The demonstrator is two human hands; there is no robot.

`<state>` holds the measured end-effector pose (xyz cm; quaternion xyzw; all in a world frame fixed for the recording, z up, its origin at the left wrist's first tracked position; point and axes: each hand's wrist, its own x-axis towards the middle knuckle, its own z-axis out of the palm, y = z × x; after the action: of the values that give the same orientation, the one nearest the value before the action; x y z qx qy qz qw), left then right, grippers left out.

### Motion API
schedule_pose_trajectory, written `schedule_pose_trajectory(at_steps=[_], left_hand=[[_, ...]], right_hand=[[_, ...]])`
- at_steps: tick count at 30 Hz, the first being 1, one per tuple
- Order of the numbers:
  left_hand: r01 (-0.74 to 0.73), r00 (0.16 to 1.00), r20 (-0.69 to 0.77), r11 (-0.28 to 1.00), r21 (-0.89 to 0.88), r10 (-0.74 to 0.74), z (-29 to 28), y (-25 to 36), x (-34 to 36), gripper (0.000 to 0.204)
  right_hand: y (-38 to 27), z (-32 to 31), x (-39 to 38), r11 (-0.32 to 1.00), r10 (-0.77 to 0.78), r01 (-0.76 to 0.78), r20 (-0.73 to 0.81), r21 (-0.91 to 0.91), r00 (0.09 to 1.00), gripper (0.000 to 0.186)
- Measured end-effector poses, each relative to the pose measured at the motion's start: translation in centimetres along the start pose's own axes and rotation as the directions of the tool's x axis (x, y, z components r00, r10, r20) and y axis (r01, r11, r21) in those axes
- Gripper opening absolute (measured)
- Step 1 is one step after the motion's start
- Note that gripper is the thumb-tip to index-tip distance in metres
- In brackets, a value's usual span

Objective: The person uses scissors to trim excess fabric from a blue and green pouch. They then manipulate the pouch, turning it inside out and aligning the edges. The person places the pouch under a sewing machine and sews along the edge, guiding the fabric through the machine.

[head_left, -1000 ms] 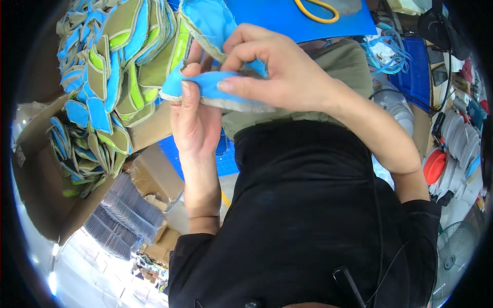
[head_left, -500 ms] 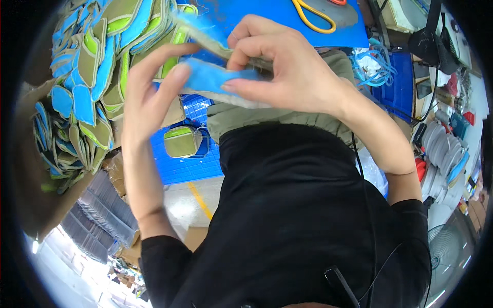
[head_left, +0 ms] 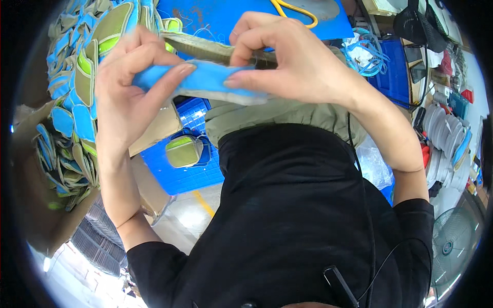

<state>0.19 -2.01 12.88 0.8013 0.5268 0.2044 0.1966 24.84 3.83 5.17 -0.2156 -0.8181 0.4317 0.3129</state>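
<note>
My left hand (head_left: 126, 92) grips the left end of a blue fabric piece (head_left: 208, 78) with pale edging, thumb along its top, slightly blurred. My right hand (head_left: 295, 66) pinches the same piece further right between thumb and bent fingers. An olive fabric strip (head_left: 200, 43) with a frayed edge stretches behind the blue part between the hands; whether it is joined to it I cannot tell. Below my hands a small olive, lime-topped pouch (head_left: 182, 149) lies on a blue gridded surface (head_left: 164, 179).
A large pile of olive, lime and blue pieces (head_left: 72, 118) fills the left. Yellow-handled scissors (head_left: 310, 20) lie on a blue board (head_left: 215, 15) ahead. Right: blue tubing (head_left: 367, 56), a blue bin (head_left: 390, 77), white spools (head_left: 439, 136), a fan (head_left: 447, 246). Cardboard (head_left: 154, 138) stands lower left.
My left hand has moved left and up from beside my right hand, stretching the fabric out sideways. The upper blue flap has flattened into an olive strip. The small pouch below has come into view.
</note>
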Motion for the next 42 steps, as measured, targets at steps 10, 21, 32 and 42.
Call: schedule_pose_trajectory(at_steps=[10,21,32,42], left_hand=[[0.006,0.999,0.042,1.000,-0.017,-0.005,-0.4,0.3,1.4,0.014],[0.181,0.955,-0.177,0.940,-0.291,-0.239,1.1,1.6,0.0,0.011],[0.160,0.946,-0.206,0.914,-0.372,-0.249,1.3,2.6,-1.0,0.014],[0.049,0.940,-0.306,0.949,-0.311,-0.149,1.7,3.0,-1.1,0.022]], right_hand=[[-3.5,-3.4,0.8,0.981,0.188,-0.192,0.096,0.031,0.977,0.013],[-1.5,-2.6,-0.7,0.999,0.042,-0.043,-0.202,0.001,0.979,0.020],[-1.9,-2.7,-0.7,0.997,0.067,-0.058,-0.231,0.045,0.971,0.022],[-3.4,-3.3,-1.0,0.972,0.205,-0.186,-0.127,0.147,0.971,0.023]])
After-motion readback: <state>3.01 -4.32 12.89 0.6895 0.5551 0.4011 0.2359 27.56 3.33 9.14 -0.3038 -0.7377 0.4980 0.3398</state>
